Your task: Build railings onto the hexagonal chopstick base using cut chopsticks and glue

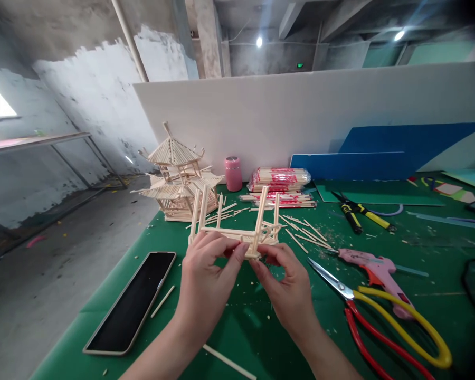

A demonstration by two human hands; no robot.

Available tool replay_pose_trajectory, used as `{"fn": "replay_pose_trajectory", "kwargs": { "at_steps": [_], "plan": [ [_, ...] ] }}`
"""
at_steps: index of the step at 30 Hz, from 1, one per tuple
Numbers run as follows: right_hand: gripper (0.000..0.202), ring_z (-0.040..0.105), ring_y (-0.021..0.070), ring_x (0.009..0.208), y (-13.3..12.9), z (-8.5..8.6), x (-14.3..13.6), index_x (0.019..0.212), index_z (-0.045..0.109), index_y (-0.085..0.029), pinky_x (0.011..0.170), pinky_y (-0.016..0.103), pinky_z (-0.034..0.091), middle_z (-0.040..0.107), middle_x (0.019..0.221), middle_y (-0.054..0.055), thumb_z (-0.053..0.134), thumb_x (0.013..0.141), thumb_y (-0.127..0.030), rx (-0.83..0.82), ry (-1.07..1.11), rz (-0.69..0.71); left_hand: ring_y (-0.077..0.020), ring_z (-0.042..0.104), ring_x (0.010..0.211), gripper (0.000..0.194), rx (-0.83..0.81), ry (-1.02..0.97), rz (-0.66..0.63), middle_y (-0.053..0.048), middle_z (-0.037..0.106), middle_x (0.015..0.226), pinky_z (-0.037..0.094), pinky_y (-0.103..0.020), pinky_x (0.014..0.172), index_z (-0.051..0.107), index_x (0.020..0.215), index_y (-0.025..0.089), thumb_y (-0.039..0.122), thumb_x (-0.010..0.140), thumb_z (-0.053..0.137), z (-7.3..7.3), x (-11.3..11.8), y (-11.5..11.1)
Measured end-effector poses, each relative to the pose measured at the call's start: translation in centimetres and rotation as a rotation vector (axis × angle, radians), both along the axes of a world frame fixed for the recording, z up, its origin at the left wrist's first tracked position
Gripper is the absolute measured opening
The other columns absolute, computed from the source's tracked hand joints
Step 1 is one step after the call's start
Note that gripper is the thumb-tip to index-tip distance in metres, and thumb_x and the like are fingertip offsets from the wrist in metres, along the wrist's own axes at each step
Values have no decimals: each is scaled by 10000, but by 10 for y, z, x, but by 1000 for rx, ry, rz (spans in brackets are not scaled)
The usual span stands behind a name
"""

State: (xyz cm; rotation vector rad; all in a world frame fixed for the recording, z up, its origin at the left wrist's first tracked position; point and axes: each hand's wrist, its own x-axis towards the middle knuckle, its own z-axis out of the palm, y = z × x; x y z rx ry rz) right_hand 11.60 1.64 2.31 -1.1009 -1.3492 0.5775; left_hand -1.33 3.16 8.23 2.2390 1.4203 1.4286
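A small frame of pale wooden sticks [229, 231], with several upright posts, stands between my hands above the green table. My left hand [211, 264] is closed on the near side of the frame, thumb and fingers pinched by the front right post. At that corner's base, my right hand [283, 272] pinches the frame from the right with thumb and forefinger. Whether a small separate piece lies between the fingertips cannot be made out. Behind on the left stands a stick pagoda model [174, 179] with tiered roofs.
On the green table [237, 327] lie a phone [132, 303], open scissors [350, 298], a pink glue gun [380, 269], black-yellow pliers [358, 211] and loose sticks [306, 232]. Wrapped stick bundles [279, 179] and a pink flask [233, 174] are at the back.
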Motion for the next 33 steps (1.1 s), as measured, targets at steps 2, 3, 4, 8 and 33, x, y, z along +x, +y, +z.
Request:
{"fn": "replay_pose_trajectory", "kwargs": {
  "at_steps": [2,3,4,8,33],
  "plan": [
    [169,533,154,760,0,1,-1,932,633,-221,662,285,459,580,813,23,588,778,-274,2,17,6,-165,538,661,127,15,3,40,9,619,617,421,-297,641,626,626,213,265,740,604,-1,1,-1],
    [168,535,152,762,-1,2,-2,932,635,-222,659,280,459,581,814,23,590,777,-269,1,26,10,-171,537,675,125,22,11,60,9,628,626,413,-300,639,633,630,220,272,740,605,-2,1,-1],
    [167,538,152,765,-1,2,-2,930,638,-224,658,277,459,583,816,23,593,775,-267,3,34,10,-176,535,688,122,28,22,75,9,635,635,406,-302,634,640,636,227,278,741,606,-3,1,-1],
    [176,552,159,800,-2,2,-4,935,640,-222,690,286,468,599,847,32,602,769,-266,-1,54,35,-183,529,706,124,59,59,105,9,648,653,395,-302,626,646,648,229,285,751,603,-8,0,0],
    [192,558,172,784,-6,5,-9,942,644,-230,690,314,469,610,834,37,612,755,-258,-2,1,29,-176,533,682,96,208,105,169,-11,647,695,402,-314,652,680,726,222,282,752,609,-26,-10,4]
  ]
}}
